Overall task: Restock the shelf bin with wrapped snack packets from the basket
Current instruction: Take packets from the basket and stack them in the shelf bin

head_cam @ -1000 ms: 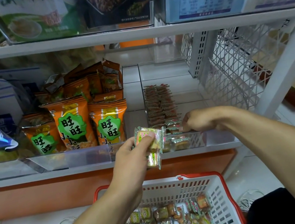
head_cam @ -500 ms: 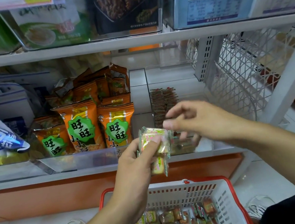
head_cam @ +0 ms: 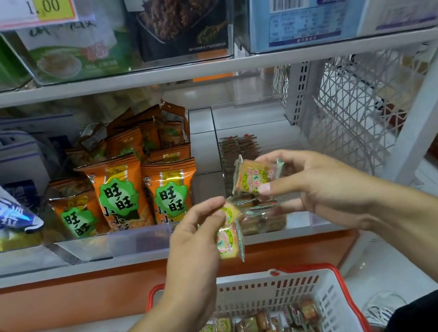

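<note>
Yellow packet (head_cam: 254,178) now sits pinched in the right hand (head_cam: 314,187), taken from the left hand (head_cam: 195,236), which grips the rest; bin (head_cam: 299,217) next.

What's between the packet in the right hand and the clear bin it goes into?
Nothing visible. The right hand holds the packet in front of and above the clear bin, whose top is open; packets already stand inside.
</note>
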{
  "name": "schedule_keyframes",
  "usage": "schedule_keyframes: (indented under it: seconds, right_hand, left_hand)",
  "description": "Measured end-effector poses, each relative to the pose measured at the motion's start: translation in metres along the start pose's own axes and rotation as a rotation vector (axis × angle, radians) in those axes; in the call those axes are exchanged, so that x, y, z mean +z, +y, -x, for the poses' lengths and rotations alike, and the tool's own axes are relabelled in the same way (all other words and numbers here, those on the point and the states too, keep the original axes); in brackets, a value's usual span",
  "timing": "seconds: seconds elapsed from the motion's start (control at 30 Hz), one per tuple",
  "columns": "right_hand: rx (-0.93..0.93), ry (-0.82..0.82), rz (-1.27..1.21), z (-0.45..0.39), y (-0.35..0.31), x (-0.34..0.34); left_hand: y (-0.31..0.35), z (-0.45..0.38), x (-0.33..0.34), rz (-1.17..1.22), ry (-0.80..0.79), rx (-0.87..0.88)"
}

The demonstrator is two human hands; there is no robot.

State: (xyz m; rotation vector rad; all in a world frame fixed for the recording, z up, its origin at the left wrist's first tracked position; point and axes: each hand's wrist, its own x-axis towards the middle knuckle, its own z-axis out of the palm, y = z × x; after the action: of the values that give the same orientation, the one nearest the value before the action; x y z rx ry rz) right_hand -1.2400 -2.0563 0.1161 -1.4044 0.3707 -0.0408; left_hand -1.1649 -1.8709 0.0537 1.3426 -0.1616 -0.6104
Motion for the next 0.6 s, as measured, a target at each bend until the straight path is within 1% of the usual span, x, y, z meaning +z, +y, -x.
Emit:
schedule_keyframes:
  seconds: [0.1, 0.2, 0.27, 0.37, 0.4, 0.47, 0.6]
  right_hand:
    - [0.054, -0.087, -0.067, 0.003, 0.001, 0.002]
    - [0.087, -0.157, -0.023, 0.005, 0.009, 0.009]
    - [0.092, -0.123, -0.019, 0.003, 0.011, 0.011]
    - [0.124, 0.026, -0.124, -0.002, 0.012, 0.012]
    - [0.124, 0.052, -0.144, -0.002, 0.013, 0.013]
    - [0.113, 0.038, -0.115, -0.002, 0.015, 0.014]
    - [0.102, -0.071, 0.039, 0.003, 0.017, 0.018]
  left_hand:
    - [-0.002, -0.004, -0.002, -0.057, 0.067, 0.088]
    - [-0.002, -0.001, -0.001, -0.137, 0.039, 0.181]
    - [-0.001, 0.001, 0.001, -0.201, 0.017, 0.222]
    - [0.001, 0.006, 0.002, -0.235, -0.013, 0.262]
    - [0.0, 0.006, 0.003, -0.249, -0.018, 0.28]
    - [0.0, 0.008, 0.003, -0.292, -0.043, 0.317]
    - [-0.002, 0.009, 0.004, -0.383, -0.07, 0.37]
